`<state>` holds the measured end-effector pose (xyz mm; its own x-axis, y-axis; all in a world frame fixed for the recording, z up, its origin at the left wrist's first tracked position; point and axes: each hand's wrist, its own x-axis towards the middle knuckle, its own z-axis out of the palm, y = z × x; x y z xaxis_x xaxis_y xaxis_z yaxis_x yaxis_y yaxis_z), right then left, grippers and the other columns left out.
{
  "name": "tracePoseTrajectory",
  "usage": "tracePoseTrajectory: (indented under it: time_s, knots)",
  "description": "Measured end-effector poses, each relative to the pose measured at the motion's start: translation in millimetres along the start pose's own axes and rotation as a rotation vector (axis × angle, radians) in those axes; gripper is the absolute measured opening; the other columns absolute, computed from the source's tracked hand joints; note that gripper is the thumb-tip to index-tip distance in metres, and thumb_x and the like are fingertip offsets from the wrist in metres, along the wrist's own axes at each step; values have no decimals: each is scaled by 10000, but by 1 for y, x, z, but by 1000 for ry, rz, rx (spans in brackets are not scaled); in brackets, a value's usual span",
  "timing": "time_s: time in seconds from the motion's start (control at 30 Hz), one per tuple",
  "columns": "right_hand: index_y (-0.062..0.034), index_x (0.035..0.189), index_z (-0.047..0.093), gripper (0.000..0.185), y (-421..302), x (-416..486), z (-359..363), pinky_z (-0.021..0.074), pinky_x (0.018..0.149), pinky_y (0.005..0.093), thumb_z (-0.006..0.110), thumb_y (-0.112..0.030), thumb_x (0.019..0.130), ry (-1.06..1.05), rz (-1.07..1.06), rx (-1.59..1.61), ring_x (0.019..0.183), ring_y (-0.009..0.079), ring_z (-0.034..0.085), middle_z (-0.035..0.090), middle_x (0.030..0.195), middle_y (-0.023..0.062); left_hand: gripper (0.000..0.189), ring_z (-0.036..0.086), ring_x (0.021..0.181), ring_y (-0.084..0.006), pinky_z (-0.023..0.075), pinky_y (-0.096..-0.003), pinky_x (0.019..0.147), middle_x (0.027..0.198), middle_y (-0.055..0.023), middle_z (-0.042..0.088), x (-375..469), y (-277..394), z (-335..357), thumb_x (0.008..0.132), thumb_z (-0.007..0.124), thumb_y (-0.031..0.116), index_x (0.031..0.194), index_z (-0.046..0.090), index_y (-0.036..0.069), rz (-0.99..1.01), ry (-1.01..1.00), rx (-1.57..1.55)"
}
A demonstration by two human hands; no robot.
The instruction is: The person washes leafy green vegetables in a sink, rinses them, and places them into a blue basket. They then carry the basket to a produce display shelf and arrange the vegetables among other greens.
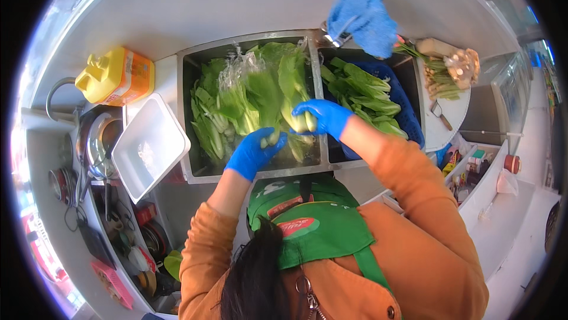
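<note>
My left hand (255,151), in a blue glove, grips the pale stem end of a leafy green head (262,93) over the left sink basin (250,177). Beside it, my right hand (326,118), gloved the same way, holds the stem ends of a second leafy green head (290,78). Both heads point their leaves toward the back of the basin. Water splashes around the leaves. More loose greens (208,116) lie at the basin's left side. In the right basin, a blue plastic basket (406,107) holds several heads of leafy greens (366,93).
A blue cloth (364,16) hangs over the faucet (335,38). Left of the sink stand a yellow jug (115,76) and a tilted white plastic tub (151,147). On the right, a round white board (439,131) bears a peeler (441,115), cut vegetables and bagged mushrooms (461,67).
</note>
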<state>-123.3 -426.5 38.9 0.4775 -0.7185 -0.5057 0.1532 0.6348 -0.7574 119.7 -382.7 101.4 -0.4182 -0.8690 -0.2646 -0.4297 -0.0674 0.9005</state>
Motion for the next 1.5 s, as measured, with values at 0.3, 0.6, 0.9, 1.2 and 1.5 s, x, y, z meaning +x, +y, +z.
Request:
tracePoseTrajectory:
  time_s: [0.3, 0.6, 0.9, 1.2, 1.5]
  knots:
    - [24, 1054, 554, 356, -17, -38, -6, 574, 653, 456, 693, -81, 743, 166, 378, 499, 834, 333, 641, 618, 975, 205, 360, 632, 950, -222, 520, -294, 816, 1093, -169, 640, 24, -1, 13, 872, 632, 149, 1167, 526, -29, -231, -171, -54]
    - [12, 1095, 609, 454, -70, -128, -53, 506, 757, 298, 744, -108, 678, -41, 63, -7, 823, 170, 625, 661, 969, 126, 444, 561, 1058, -359, 527, -370, 838, 1164, -277, 544, 20, 28, 17, 874, 583, 77, 1252, 408, -77, -736, 155, -1408]
    - [-50, 1393, 363, 784, -69, -221, -143, 480, 859, 383, 674, -133, 678, 0, -258, -1427, 1060, 363, 573, 566, 1170, 240, 291, 635, 926, -172, 475, -252, 830, 1015, -142, 672, 26, 49, 45, 865, 649, 74, 1095, 558, -79, -142, 303, -158]
    - [-11, 1410, 278, 848, -50, -234, -198, 432, 952, 405, 719, -304, 748, 192, -205, -1315, 1135, 365, 531, 506, 1266, 239, 414, 573, 1073, -315, 510, -377, 882, 1143, -245, 575, 33, 124, 100, 889, 589, 92, 1229, 426, -81, -576, 364, -1364]
    - [49, 1297, 416, 763, -59, -188, -112, 447, 917, 314, 793, -256, 707, 281, -181, -294, 1068, 220, 553, 578, 1170, 155, 445, 597, 898, -142, 510, -282, 735, 1065, -81, 607, 70, 154, 265, 855, 672, 192, 1214, 490, 5, -191, 39, -619]
